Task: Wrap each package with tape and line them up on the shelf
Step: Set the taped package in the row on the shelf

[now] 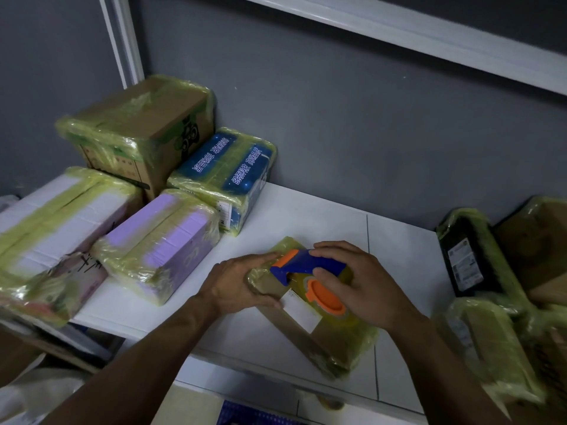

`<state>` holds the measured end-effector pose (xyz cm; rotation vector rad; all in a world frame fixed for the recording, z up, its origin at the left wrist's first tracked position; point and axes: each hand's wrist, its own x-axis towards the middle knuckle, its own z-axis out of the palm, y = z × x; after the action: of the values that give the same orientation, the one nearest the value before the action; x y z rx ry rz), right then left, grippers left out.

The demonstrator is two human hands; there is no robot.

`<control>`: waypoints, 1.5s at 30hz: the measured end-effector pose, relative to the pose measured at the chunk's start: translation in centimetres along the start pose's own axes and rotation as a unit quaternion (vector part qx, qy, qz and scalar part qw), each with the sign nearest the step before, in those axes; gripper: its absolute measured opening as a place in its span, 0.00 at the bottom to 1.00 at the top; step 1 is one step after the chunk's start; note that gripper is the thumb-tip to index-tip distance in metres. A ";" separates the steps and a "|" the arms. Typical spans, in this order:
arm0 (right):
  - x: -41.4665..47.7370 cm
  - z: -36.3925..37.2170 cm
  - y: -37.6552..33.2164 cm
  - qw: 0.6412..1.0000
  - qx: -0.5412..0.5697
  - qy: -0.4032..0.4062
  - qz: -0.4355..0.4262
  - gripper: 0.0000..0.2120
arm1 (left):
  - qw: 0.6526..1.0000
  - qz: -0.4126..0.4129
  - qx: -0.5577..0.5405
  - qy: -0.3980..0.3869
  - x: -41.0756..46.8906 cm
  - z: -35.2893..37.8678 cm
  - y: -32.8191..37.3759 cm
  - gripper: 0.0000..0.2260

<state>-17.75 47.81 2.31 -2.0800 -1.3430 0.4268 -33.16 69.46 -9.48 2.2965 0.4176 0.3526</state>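
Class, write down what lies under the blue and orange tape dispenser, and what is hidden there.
The tape dispenser rests on a tape-wrapped brown package on the white shelf. The dispenser and the right hand gripping it cover the package surface directly beneath.

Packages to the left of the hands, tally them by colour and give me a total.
Brown box: 1
Blue box: 1
White box: 1
Purple box: 1
Total: 4
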 end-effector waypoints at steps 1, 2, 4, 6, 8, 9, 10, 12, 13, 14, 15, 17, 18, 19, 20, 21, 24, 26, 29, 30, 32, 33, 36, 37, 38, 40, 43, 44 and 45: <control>0.1 -0.1 0.0 1.000 0.005 0.002 0.004 0.15 | 1.000 -0.004 0.006 0.006 0.0 0.1 -0.1 0.45; 0.1 -0.4 0.0 1.000 0.010 0.003 0.010 0.15 | 1.000 -0.005 0.015 0.014 0.1 0.2 -0.2 0.44; 0.0 -0.9 0.1 1.000 0.021 0.001 0.024 0.17 | 0.999 0.003 0.027 0.030 0.0 0.4 -0.3 0.42; -0.4 -1.4 0.2 0.999 0.021 -0.002 0.032 0.19 | 0.999 0.007 0.032 0.039 0.0 0.5 -0.3 0.42; -1.1 -2.0 0.5 0.999 0.026 -0.002 0.038 0.20 | 0.999 0.007 0.034 0.040 0.1 0.6 -0.4 0.42; -1.4 -2.3 0.5 0.999 0.028 -0.002 0.039 0.21 | 0.998 0.005 0.035 0.042 0.1 0.6 -0.4 0.42; -1.6 -2.6 0.5 0.999 0.028 -0.004 0.039 0.21 | 0.998 0.004 0.037 0.041 0.2 0.6 -0.5 0.42; -2.2 -3.2 0.4 0.999 0.021 -0.009 0.038 0.19 | 0.998 0.008 0.044 0.035 0.4 0.5 -0.5 0.42; -2.3 -3.3 0.3 0.999 0.017 -0.010 0.038 0.17 | 0.998 0.013 0.051 0.033 0.6 0.5 -0.5 0.42; -2.2 -3.2 0.1 0.999 0.013 -0.013 0.040 0.16 | 0.998 0.015 0.056 0.034 0.9 0.4 -0.5 0.42; -2.1 -3.1 0.1 0.999 0.011 -0.017 0.044 0.15 | 0.998 0.016 0.060 0.033 1.1 0.2 -0.5 0.42; -1.6 -2.4 0.3 0.998 0.012 -0.021 0.058 0.12 | 0.997 0.018 0.068 0.021 1.6 -0.3 -0.6 0.42; -1.4 -2.0 0.6 0.998 0.015 -0.021 0.065 0.12 | 0.997 0.022 0.068 0.009 1.9 -0.6 -0.7 0.42; -1.2 -1.6 0.7 0.997 0.017 -0.020 0.070 0.13 | 0.998 0.030 0.061 -0.004 2.3 -1.0 -0.9 0.41; -1.0 -1.3 0.9 0.997 0.019 -0.019 0.074 0.15 | 0.998 0.036 0.054 -0.016 2.7 -1.4 -1.1 0.42; -0.9 -1.1 1.0 0.997 0.022 -0.021 0.077 0.16 | 0.997 0.036 0.056 -0.031 3.2 -1.8 -1.3 0.42; -0.7 -1.1 1.1 0.993 0.037 -0.035 0.104 0.14 | 0.992 0.062 0.092 -0.061 4.0 -2.4 -1.2 0.45; -1.0 -1.1 1.2 0.989 0.059 -0.043 0.130 0.18 | 0.984 0.124 0.121 -0.039 4.0 -1.8 -0.8 0.46; -1.5 -0.8 1.0 0.988 0.068 -0.044 0.131 0.28 | 0.976 0.137 0.166 -0.011 3.3 -0.3 0.0 0.47; -1.6 -0.6 0.9 0.989 0.069 -0.035 0.124 0.28 | 0.978 0.130 0.165 0.007 3.2 0.1 0.2 0.45; -1.7 -0.3 0.6 0.989 0.084 -0.009 0.120 0.25 | 0.980 0.138 0.124 0.071 3.1 0.8 0.2 0.36; -1.8 -0.2 0.4 0.988 0.097 0.003 0.124 0.24 | 0.977 0.157 0.107 0.101 3.1 1.1 0.1 0.32; -2.0 -0.2 0.1 0.985 0.113 0.030 0.126 0.19 | 0.960 0.199 0.117 0.158 3.2 1.7 -0.3 0.24; -2.0 -0.2 0.0 0.985 0.113 0.035 0.125 0.18 | 0.957 0.202 0.125 0.166 3.3 1.7 -0.3 0.22; -2.1 -0.3 -0.1 0.985 0.114 0.040 0.125 0.18 | 0.956 0.201 0.131 0.171 3.4 1.7 -0.3 0.21; -2.2 -0.6 -0.2 0.984 0.113 0.051 0.130 0.18 | 0.954 0.200 0.139 0.176 3.4 1.7 -0.2 0.20; -3.1 -1.6 0.0 0.984 0.096 0.052 0.139 0.19 | 0.955 0.196 0.137 0.176 3.2 1.6 -0.1 0.18; -3.7 -2.0 0.1 0.984 0.091 0.054 0.140 0.20 | 0.956 0.196 0.134 0.173 3.2 1.6 -0.1 0.18; -4.2 -2.4 0.3 0.985 0.090 0.057 0.139 0.21 | 0.957 0.197 0.132 0.170 3.3 1.6 0.0 0.18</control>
<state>-17.94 43.17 3.66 -2.1107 -0.9164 0.5175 -29.59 69.79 -10.15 2.5835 0.1757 0.9513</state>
